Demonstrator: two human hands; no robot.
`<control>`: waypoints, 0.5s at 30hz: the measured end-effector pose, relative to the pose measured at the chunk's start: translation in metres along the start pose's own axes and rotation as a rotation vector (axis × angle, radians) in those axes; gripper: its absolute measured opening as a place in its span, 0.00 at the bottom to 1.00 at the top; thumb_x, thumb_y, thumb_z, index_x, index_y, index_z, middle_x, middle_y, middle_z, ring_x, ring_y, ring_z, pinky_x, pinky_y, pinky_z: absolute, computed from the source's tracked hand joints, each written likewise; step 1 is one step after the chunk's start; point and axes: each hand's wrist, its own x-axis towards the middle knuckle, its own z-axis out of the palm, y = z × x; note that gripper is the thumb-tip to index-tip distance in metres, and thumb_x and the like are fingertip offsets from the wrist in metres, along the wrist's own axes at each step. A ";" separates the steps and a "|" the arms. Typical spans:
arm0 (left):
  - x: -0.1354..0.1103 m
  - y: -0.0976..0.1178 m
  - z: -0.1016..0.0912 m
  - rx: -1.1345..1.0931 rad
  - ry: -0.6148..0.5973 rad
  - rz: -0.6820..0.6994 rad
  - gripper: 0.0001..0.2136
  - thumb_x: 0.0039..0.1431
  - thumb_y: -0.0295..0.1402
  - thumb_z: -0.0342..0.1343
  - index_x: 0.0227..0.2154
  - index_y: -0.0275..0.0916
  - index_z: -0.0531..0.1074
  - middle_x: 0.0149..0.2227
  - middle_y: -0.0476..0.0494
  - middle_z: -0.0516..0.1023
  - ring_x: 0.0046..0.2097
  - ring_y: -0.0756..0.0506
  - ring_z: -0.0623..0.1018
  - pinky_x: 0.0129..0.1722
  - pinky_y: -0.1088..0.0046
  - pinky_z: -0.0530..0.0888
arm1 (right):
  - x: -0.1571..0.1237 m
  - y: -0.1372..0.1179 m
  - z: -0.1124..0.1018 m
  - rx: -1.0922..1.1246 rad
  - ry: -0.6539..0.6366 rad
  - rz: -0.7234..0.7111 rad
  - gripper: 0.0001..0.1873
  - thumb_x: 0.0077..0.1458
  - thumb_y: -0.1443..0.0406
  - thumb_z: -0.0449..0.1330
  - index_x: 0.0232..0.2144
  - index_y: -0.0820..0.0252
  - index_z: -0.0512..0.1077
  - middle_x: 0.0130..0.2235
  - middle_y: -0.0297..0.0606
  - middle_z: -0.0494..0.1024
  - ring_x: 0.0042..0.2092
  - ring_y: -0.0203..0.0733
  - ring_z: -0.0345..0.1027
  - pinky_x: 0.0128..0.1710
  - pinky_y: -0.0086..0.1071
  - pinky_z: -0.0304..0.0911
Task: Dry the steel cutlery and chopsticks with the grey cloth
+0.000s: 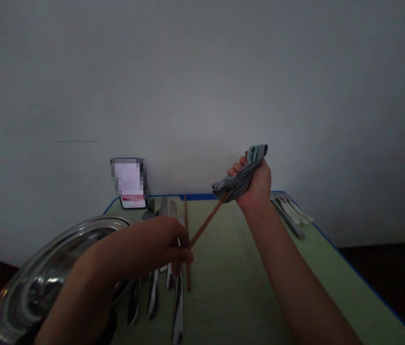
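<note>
My left hand [168,242] is closed in a pinch on the near end of a brown wooden chopstick [207,221], which slants up to the right. My right hand [256,184] is raised above the table, fisted round a checked cloth [240,179] that wraps the chopstick's far end. A second chopstick [187,239] lies flat on the green table [245,287] just under my left hand, beside a row of several metal knives and spoons [154,292].
A large shiny steel tray [40,278] sits at the table's left edge under my left forearm. More cutlery with pale handles [290,213] lies at the far right. A small card stand [130,184] leans on the grey wall at the back.
</note>
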 end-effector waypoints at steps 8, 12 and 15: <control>0.000 0.004 -0.002 -0.054 -0.024 -0.084 0.09 0.51 0.36 0.54 0.22 0.38 0.74 0.24 0.48 0.79 0.27 0.48 0.76 0.25 0.77 0.65 | 0.000 0.003 -0.002 -0.001 -0.035 0.025 0.16 0.57 0.65 0.42 0.18 0.58 0.55 0.15 0.23 0.55 0.14 0.26 0.45 0.15 0.22 0.48; 0.000 0.007 -0.002 -0.022 -0.008 -0.105 0.09 0.50 0.36 0.53 0.22 0.37 0.74 0.24 0.47 0.78 0.26 0.48 0.75 0.25 0.77 0.65 | -0.001 0.002 -0.003 0.036 -0.045 0.018 0.16 0.57 0.66 0.42 0.18 0.58 0.55 0.16 0.23 0.54 0.15 0.26 0.45 0.15 0.21 0.47; 0.000 0.008 -0.001 0.035 -0.002 -0.060 0.12 0.53 0.35 0.50 0.21 0.37 0.74 0.24 0.46 0.78 0.26 0.48 0.74 0.26 0.76 0.65 | -0.001 0.003 -0.004 0.008 -0.069 0.004 0.16 0.57 0.65 0.42 0.17 0.58 0.55 0.16 0.23 0.54 0.15 0.26 0.45 0.15 0.22 0.48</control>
